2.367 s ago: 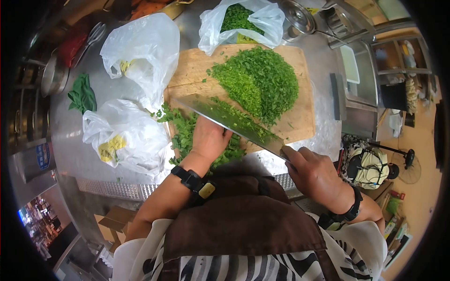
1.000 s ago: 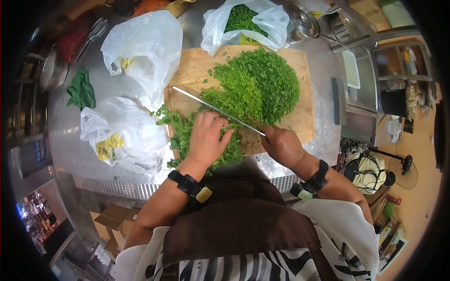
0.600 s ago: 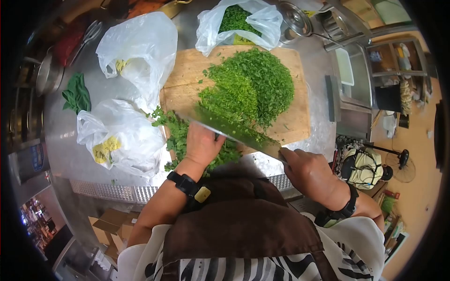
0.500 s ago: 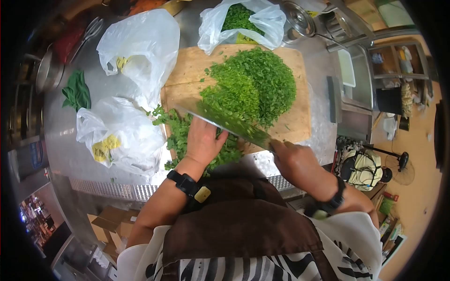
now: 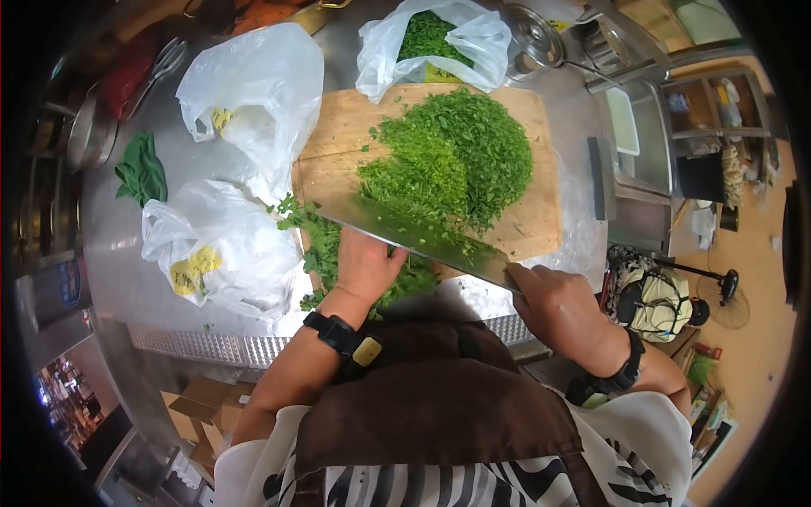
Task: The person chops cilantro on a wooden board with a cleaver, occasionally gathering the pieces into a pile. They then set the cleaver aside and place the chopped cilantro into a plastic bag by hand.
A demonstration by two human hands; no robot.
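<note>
My left hand (image 5: 367, 264) presses down on a bunch of uncut parsley (image 5: 323, 245) at the near left of the wooden cutting board (image 5: 342, 114). Its thumb points right, and the fingertips are hidden behind the blade. My right hand (image 5: 553, 306) is closed round the handle of a wide-bladed kitchen knife (image 5: 431, 245). The blade slants from lower right to upper left, right against my left fingers, with green bits stuck on it. Beyond the knife lies a large heap of chopped parsley (image 5: 473, 152), lighter on its left side.
An open plastic bag (image 5: 372, 63) of chopped greens stands behind the board. Two more white plastic bags, one upper (image 5: 262, 76) and one lower (image 5: 241, 262), lie left of it. Farther left are a green cloth (image 5: 141, 169) and a whisk (image 5: 169, 59). A sink (image 5: 649, 144) is at right.
My right hand and the knife handle have shifted slightly right and toward me. The blade lies a little lower beside my left hand, which has hardly moved.
</note>
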